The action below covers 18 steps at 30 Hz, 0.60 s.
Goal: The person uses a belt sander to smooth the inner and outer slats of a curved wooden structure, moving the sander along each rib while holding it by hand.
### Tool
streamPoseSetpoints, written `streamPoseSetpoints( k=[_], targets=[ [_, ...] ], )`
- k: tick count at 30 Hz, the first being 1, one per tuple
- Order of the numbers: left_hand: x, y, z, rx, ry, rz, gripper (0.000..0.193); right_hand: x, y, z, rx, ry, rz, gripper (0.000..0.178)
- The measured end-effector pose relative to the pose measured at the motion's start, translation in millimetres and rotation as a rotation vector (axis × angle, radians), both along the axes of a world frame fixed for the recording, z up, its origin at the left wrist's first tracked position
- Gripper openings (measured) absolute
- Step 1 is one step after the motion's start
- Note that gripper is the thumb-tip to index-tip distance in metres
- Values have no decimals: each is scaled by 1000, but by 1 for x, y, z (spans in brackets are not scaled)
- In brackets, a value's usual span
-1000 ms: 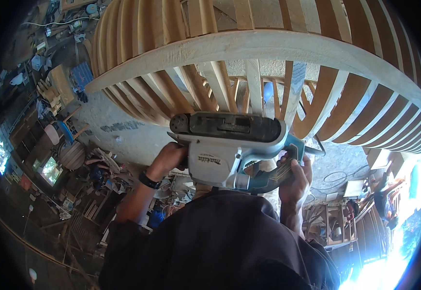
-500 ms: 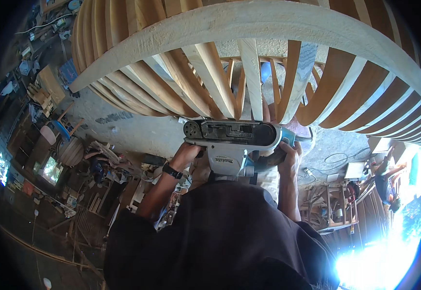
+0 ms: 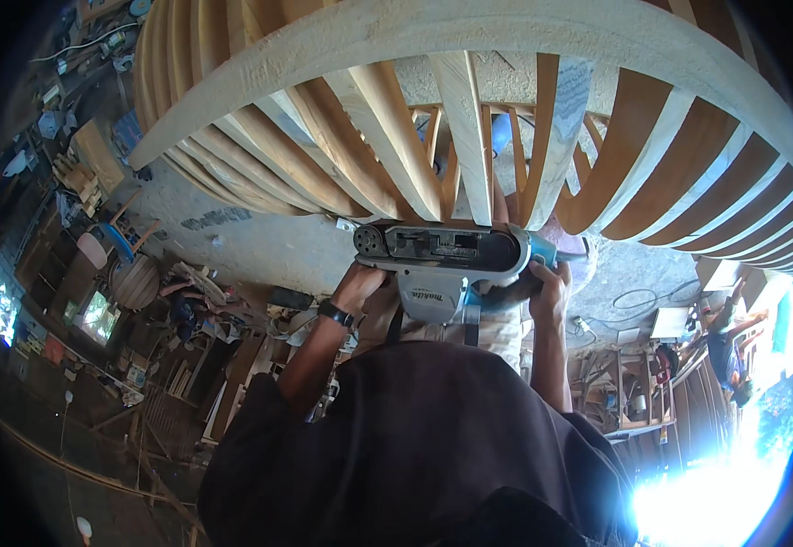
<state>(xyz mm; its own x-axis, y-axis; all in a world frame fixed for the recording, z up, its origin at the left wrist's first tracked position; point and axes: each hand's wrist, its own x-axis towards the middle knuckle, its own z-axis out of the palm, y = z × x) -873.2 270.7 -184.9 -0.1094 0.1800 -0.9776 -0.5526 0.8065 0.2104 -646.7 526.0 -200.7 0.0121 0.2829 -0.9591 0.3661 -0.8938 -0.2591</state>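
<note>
A belt sander (image 3: 433, 294) with a grey body and teal parts lies sideways between my hands. Its long belt side is against, or very close to, the lower ends of the pale slats (image 3: 466, 137) of a large curved wooden frame. My left hand (image 3: 358, 286), with a dark band at the wrist, is closed on the sander's front end; its fingertips are partly hidden under the body. At the other end, my right hand (image 3: 551, 287) wraps round the teal rear handle (image 3: 540, 252). The slats hang from a thick curved wooden rail (image 3: 396, 44).
Grey floor (image 3: 273, 248) shows beyond the sander. A cable (image 3: 647, 299) lies on it at the right. Chairs, including one with a blue seat (image 3: 116, 242), and wood pieces crowd the left. Another person (image 3: 732, 356) is at the far right, near bright light.
The sander and both my hands have shifted slightly to the right. The slatted frame appears a little higher and further left in view. My grip is unchanged.
</note>
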Motion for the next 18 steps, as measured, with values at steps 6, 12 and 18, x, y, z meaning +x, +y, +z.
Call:
streamPoseSetpoints(
  k=[6,12,18],
  targets=[
    [-44,-16,41,-69,64,-45,35,-49,24,73,-57,368,-211,51],
    [-132,-15,92,230,207,-294,40,-112,45,131,-38,674,-356,68],
    [-206,23,136,125,167,-44,42,-185,53,157,146,824,-377,67]
  ],
)
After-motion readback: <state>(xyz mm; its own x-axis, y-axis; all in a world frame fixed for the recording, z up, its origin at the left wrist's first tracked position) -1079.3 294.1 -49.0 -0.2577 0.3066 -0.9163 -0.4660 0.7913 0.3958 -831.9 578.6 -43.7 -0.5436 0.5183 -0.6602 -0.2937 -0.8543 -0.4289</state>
